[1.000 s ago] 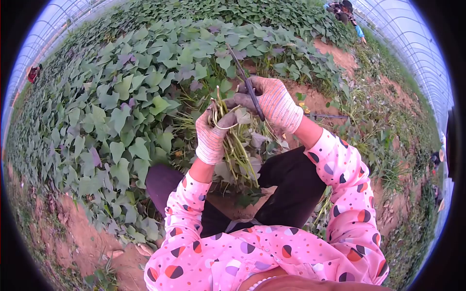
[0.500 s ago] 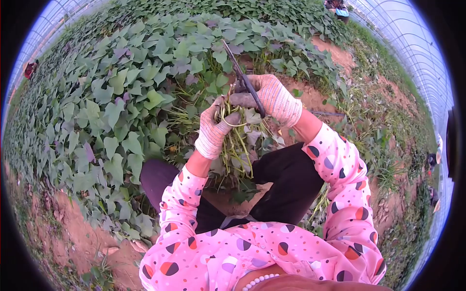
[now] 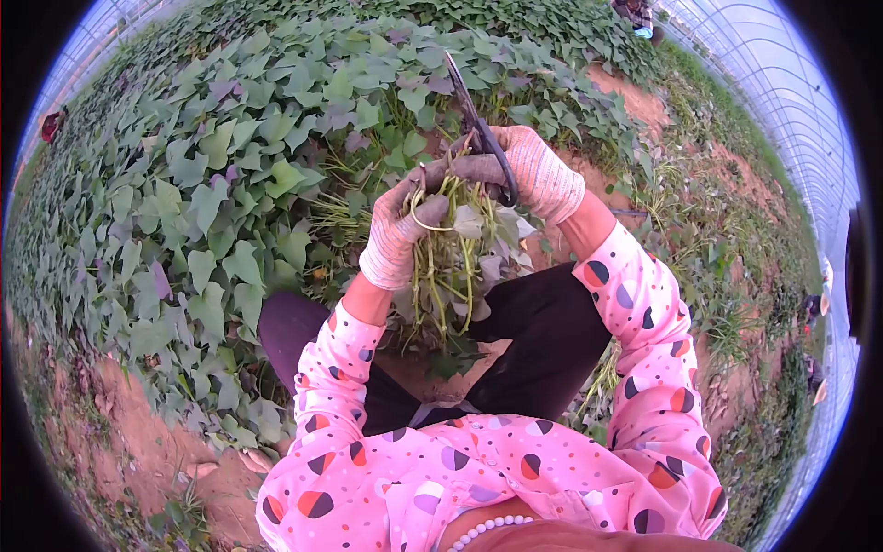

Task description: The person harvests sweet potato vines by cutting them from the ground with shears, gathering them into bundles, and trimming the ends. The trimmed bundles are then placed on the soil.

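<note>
My left hand (image 3: 397,235), in a striped glove with dark fingers, is closed around a bunch of cut vines (image 3: 441,285) whose stems and leaves hang down between my knees. One light stem loops over its thumb. My right hand (image 3: 533,175), gloved the same way, holds dark-handled scissors (image 3: 478,124) with the blades pointing up and away from me. Its fingers also press at the top of the bunch, touching the left fingertips. Where the stems meet the fingers, details are partly hidden.
Dense leafy vines (image 3: 184,193) cover the ground ahead and to the left. Reddish soil (image 3: 175,451) shows at lower left. Other people are far off, one at the top right (image 3: 636,14), others at the edges. Greenhouse hoops (image 3: 773,83) arch at right.
Both hands have moved slightly apart, the right one up and to the right with the scissors, the left one a little to the left. The bunch hangs more spread out.
</note>
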Available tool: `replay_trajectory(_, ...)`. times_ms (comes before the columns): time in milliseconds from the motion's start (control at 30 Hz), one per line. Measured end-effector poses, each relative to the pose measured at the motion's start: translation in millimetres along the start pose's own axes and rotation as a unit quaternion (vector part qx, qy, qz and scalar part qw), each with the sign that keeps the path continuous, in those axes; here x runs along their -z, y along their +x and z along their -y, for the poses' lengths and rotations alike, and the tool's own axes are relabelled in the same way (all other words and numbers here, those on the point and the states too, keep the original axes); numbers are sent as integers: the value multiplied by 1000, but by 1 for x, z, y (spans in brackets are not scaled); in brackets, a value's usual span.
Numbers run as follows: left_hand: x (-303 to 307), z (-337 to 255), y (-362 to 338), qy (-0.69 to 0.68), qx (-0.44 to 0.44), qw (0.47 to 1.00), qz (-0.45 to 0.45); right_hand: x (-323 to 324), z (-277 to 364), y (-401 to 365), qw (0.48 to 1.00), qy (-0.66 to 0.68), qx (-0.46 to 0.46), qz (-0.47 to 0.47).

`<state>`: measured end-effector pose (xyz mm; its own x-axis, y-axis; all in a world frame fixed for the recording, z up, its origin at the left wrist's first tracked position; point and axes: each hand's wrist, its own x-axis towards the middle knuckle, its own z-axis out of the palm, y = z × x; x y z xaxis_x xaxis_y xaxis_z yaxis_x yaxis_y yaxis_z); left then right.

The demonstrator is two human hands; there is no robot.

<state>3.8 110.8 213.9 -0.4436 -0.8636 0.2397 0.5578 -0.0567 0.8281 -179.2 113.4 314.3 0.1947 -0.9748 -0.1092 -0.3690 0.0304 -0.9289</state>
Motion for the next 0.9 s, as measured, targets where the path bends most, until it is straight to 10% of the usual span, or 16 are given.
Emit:
replay_trajectory(633, 19, 25, 1, -280, 99, 954, 30, -12, -10, 8, 1000, -18, -8, 8)
replay_trajectory(833, 7, 17, 3, -210, 121, 970, 19, -14, -36, 24, 1000, 20, 6, -17)
replay_trajectory(900, 3, 13, 3, 5, 134, 990, 36, -18, -39, 26, 999, -23, 17, -19)
